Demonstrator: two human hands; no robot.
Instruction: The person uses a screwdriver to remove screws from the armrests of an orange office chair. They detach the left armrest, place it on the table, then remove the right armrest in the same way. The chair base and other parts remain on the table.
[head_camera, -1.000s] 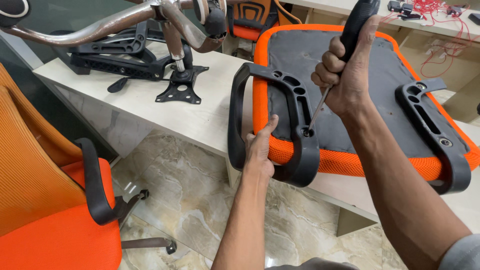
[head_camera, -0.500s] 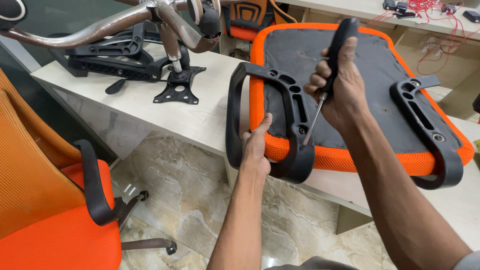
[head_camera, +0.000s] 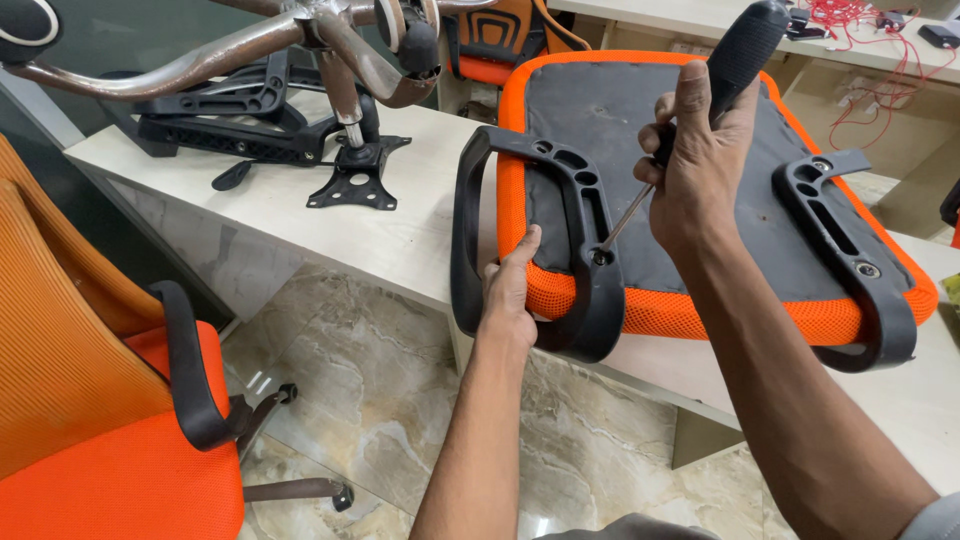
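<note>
An orange chair seat (head_camera: 700, 310) lies upside down on the pale table (head_camera: 400, 240), its grey underside facing up. A black armrest (head_camera: 575, 250) is attached on its left side, another black armrest (head_camera: 850, 270) on its right. My right hand (head_camera: 700, 170) grips a black-handled screwdriver (head_camera: 735, 50); its metal tip sits in a hole of the left armrest's bracket. My left hand (head_camera: 510, 295) grasps the lower part of that armrest, thumb against the seat's orange edge.
A chrome chair base (head_camera: 300, 50) and black chair mechanism parts (head_camera: 350, 170) lie on the table's far left. An assembled orange chair (head_camera: 90, 400) stands on the marble floor (head_camera: 380, 400) at the left. Red wires (head_camera: 860, 20) lie on the back table.
My right hand and the screwdriver have shifted slightly and turned. My left hand stays on the armrest. The view has drifted a little.
</note>
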